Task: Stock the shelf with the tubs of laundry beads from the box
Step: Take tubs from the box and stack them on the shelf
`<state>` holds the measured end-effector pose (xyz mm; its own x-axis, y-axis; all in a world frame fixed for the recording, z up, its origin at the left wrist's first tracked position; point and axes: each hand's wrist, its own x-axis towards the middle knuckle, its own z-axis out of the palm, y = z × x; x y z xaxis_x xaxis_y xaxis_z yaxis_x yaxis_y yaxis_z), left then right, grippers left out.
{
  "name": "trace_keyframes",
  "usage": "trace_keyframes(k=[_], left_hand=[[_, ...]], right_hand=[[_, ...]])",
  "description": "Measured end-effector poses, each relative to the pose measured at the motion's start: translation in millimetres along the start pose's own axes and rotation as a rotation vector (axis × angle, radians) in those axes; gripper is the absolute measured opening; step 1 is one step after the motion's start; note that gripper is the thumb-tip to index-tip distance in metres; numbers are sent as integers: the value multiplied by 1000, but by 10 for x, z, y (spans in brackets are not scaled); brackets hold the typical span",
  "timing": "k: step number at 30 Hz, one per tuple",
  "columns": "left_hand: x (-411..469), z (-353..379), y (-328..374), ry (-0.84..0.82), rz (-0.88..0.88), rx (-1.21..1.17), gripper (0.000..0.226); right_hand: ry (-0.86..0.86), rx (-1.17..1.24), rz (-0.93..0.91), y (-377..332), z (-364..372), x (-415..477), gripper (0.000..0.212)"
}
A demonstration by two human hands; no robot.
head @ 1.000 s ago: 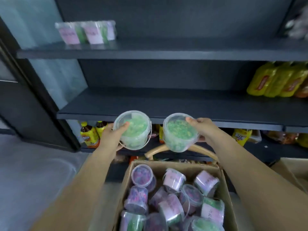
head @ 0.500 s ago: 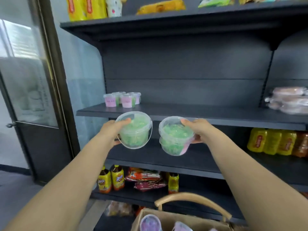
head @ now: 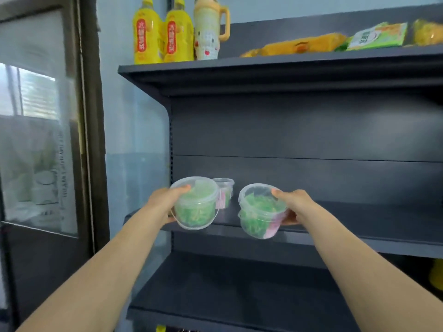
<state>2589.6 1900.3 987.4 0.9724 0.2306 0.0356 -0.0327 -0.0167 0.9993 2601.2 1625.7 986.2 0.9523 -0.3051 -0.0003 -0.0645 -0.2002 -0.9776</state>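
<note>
My left hand (head: 164, 203) grips a clear tub of green laundry beads (head: 195, 204) by its side, thumb on the lid, at the left end of the dark middle shelf (head: 359, 226). My right hand (head: 293, 204) holds a second green tub (head: 259, 212), tilted, with a pink label low on its side, just in front of the shelf's front edge. Behind the left tub, another tub (head: 224, 191) stands on the shelf, partly hidden. The box is out of view.
The top shelf (head: 263, 65) carries two yellow bottles (head: 163, 32), a cream jug (head: 208, 29) and flat yellow and green packets (head: 335, 40). A lower dark shelf (head: 239, 291) lies beneath. A glass door (head: 40, 140) stands to the left.
Both hands have lifted the green tubs up to the middle shelf's height. The view has tilted upward, so the box and the lowest shelves have dropped out of sight.
</note>
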Motion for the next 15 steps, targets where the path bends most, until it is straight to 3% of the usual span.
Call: trace_keyframes(k=[7,15], left_hand=[[1390,-498,-114,-73,-60,11,45],[1998,-660,-144,-146,-97,66,38]], right_hand=[[34,-7,54,-145,1071,858,49],[90,-56,9,-380,1313,1183,46]])
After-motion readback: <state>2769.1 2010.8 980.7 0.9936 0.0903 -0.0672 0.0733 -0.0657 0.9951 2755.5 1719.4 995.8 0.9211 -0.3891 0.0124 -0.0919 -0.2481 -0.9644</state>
